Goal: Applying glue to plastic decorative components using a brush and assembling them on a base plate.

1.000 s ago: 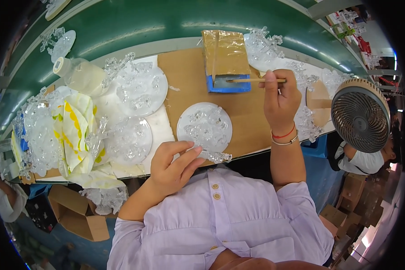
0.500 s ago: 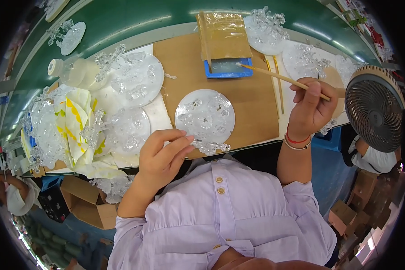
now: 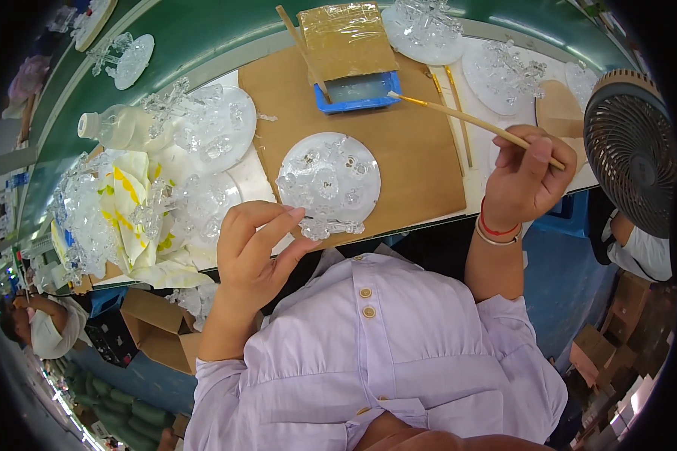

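My left hand point(image 3: 259, 244) pinches a clear plastic piece point(image 3: 335, 228) between thumb and fingers, at the near edge of a round white disc point(image 3: 329, 177). Clear bead-like parts show on that disc. Held in my right hand point(image 3: 530, 169) is a thin wooden paintbrush point(image 3: 466, 118), slanting down to the left. Its pale tip is at the right edge of a small blue tray point(image 3: 357, 104) of clear liquid, partly covered by a tape-wrapped cardboard flap point(image 3: 350, 41). A wooden stick point(image 3: 301, 49) leans in the tray's left side.
Brown cardboard point(image 3: 421, 173) lies under the disc. Clear plastic pieces point(image 3: 86, 218), a yellow-patterned cloth point(image 3: 132, 199) and a clear bottle point(image 3: 120, 126) crowd the left. Two more brushes point(image 3: 459, 113) lie right of the tray. A black fan point(image 3: 632, 154) stands at far right.
The whole view has shifted, so the table things sit higher and further left. My right hand has drawn slightly rightward with the brush. The stick in the tray now leans further left.
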`<state>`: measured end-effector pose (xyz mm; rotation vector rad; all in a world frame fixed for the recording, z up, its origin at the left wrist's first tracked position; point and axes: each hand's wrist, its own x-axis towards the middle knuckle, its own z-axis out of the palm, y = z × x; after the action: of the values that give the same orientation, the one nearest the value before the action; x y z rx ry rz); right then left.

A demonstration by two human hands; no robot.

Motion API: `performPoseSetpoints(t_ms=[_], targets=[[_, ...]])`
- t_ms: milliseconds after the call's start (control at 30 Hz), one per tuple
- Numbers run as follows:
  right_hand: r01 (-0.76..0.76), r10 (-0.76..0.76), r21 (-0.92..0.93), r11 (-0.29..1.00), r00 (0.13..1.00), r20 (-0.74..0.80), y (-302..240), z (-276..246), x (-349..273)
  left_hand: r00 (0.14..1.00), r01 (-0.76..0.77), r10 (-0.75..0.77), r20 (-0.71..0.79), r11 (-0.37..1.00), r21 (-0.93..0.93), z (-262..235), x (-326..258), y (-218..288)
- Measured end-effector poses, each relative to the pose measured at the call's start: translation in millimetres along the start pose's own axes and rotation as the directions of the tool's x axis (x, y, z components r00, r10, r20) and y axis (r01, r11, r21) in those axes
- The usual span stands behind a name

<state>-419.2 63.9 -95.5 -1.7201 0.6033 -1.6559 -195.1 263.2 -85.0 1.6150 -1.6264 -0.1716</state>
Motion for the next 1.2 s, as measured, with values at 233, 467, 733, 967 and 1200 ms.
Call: performPoseSetpoints(t_ms=[233,467,733,967,1200], targets=[[-0.097,0.091,0.06,0.993,0.992,0.089,-17.6,-18.7,-28.8,0.996,-0.081,0.081,0.038,0.997,0.004,2.9,6.6,5.5],[-0.201,0.193,0.005,0.98,0.949,0.248,-25.5,-27.8,-53.4,0.995,-0.078,0.078,0.065,0.997,-0.01,2.4,7.6,4.0],[-0.094,0.131,-0.116,0.989,0.919,0.373,-18.1,-21.0,-60.2,0.994,-0.079,0.08,0.068,0.997,-0.026,4.5,6.1,1.7],[-0.059,0.135,-0.168,0.984,0.865,0.483,-20.0,-24.0,-52.3,0.994,-0.04,0.04,0.101,0.999,0.001,1.5,3.5,4.4],[0.026,0.034,-0.113,0.993,0.867,0.498,-18.0,-11.4,-48.7,0.994,-0.037,0.039,0.106,0.999,-0.017,2.4,5.2,4.8]])
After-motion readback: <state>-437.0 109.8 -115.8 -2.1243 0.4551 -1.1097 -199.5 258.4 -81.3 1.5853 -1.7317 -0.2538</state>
